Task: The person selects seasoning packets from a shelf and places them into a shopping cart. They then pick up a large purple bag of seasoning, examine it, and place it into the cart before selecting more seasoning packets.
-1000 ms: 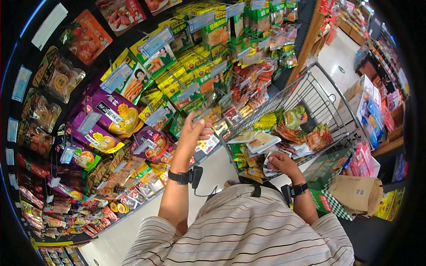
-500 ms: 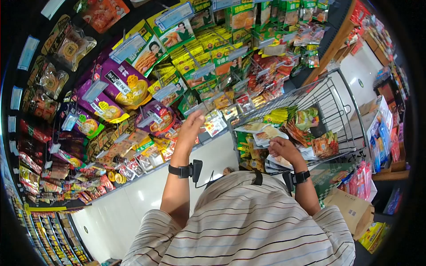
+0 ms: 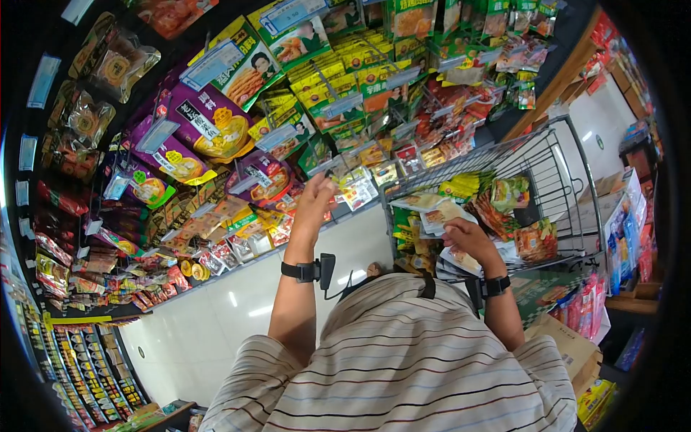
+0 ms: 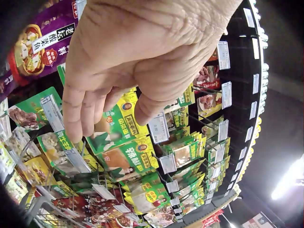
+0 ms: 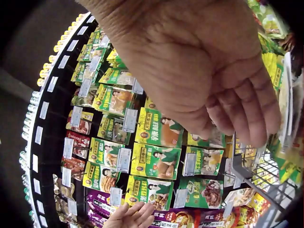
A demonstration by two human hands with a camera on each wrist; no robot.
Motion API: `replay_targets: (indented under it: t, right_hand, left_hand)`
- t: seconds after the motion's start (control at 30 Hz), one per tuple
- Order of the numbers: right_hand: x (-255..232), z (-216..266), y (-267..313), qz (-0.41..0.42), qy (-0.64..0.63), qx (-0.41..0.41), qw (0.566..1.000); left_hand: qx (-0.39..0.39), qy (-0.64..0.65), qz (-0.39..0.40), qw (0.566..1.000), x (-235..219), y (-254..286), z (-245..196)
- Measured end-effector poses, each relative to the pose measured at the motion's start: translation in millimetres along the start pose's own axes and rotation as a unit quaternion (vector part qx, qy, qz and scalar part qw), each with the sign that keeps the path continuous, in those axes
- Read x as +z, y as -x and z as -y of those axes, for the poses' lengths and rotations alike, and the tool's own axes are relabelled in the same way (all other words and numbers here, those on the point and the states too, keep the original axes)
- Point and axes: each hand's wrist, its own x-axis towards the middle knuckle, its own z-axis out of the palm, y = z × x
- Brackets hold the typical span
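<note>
At 11 o'clock, packets (image 4: 123, 159) hang near left hand (image 3: 314, 209): fingers loosely bent, thumb apart, nothing pinched. Right hand (image 3: 471, 243) at 1 o'clock, relaxed, by cart (image 5: 241, 172). Best pinch one top edge, pull straight.

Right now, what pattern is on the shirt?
Thin dark stripes on a pale shirt; head view.

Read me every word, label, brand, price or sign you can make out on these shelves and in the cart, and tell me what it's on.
"老坛酸菜鱼": the large purple packet.
"料": same packet, beside that title.
Green and yellow hanging packets: printed, too blurred to read surely.
Shelf price tags: too small and blurred.
Packets in the cart: too small to read.
</note>
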Motion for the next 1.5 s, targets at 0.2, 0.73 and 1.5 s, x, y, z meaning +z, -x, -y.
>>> replay_targets:
  t: [0.2,0.73,1.5]
  right_hand:
    - [-0.2,-13.3,-2.0,-0.010,-0.013,-0.024,1.000]
    - [13.8,-28.0,-0.3,-0.018,-0.035,-0.037,0.999]
    - [38.7,-18.2,5.8,-0.015,-0.017,-0.008,1.000]
  left_hand:
    - [0.009,0.003,-0.032,0.999,-19.7,-16.0,7.6]
    - [0.116,-0.099,-0.178,0.972,-87.1,-73.8,-26.7]
    - [0.080,-0.045,-0.116,0.989,-128.1,-104.7,-25.9]
